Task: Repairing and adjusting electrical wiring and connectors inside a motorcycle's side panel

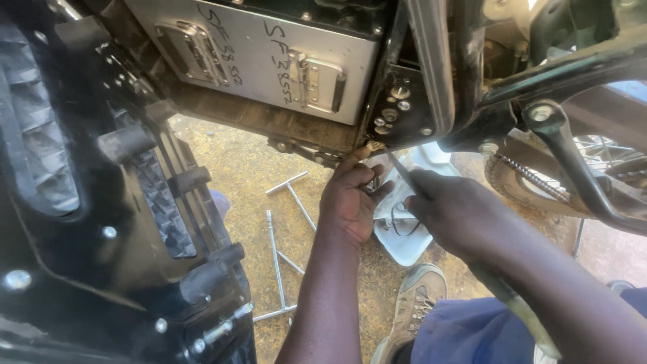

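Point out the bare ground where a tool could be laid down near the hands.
Free: the sandy ground between the black panel and the T-handle wrenches, under the silver box. Crowded: around the left hand and right hand, where the white plastic piece, shoe and chain fill the ground.

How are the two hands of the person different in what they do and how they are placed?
The left hand holds no tool; its fingertips reach up to the lower edge of the black frame. The right hand is closed around a thin metal tool, which points up toward the same corner. The left hand is seen from its back with fingers spread, the right as a fist. Both work close together above the white plastic part lying on the ground.
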